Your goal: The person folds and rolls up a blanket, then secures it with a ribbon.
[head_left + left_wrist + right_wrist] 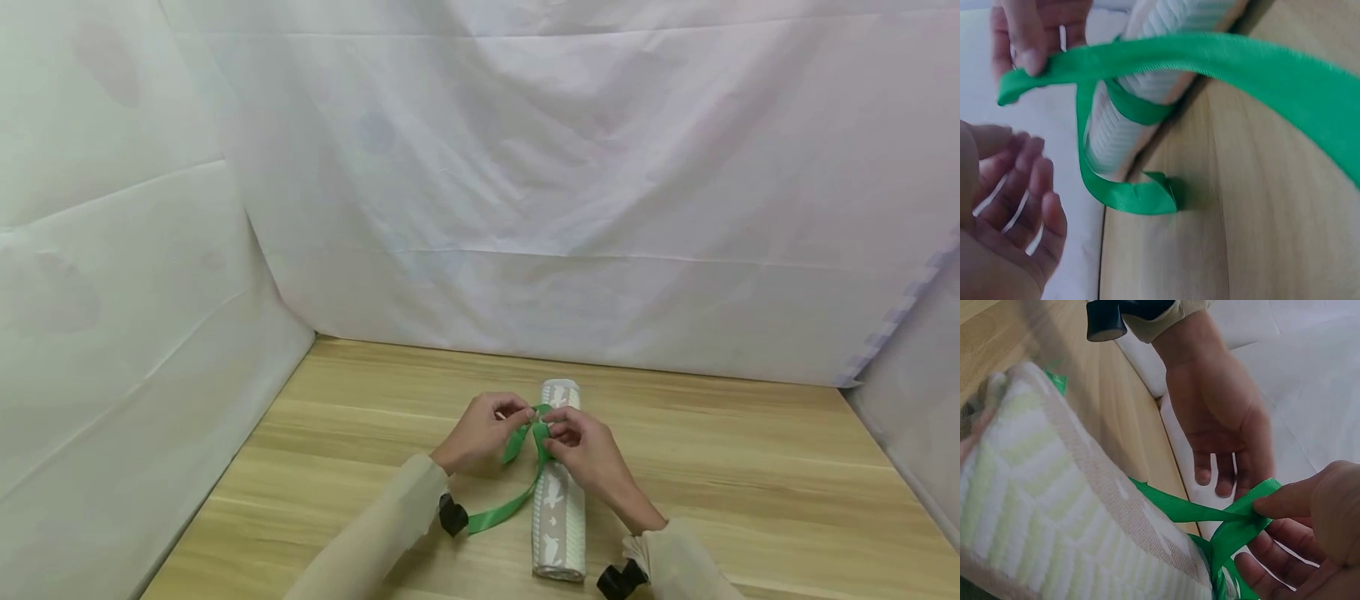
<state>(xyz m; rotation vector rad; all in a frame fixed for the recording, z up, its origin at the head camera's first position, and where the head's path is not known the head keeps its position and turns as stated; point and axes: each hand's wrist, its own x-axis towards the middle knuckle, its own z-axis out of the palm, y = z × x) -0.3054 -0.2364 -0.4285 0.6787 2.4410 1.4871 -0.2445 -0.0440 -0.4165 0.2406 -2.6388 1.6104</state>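
A rolled towel (552,508) with white, beige and pale green patterning lies lengthwise on the table. Around its upper part runs a green ribbon (1141,109), whose long tail curves left across the table in the head view. My right hand (588,450) pinches a folded loop of the ribbon (1244,519) between thumb and fingers, just above the towel. Close by on the left, my left hand (483,429) has loosely bent fingers. In the left wrist view, a gap shows between the left hand (1010,206) and the ribbon. A short ribbon end hangs beside the towel.
The wood-grain table (360,417) reaches back to a white cloth hanging (525,208). More white cloth (112,333) closes off the left side. A dark device (453,515) is worn at the left wrist, another (622,579) at the right.
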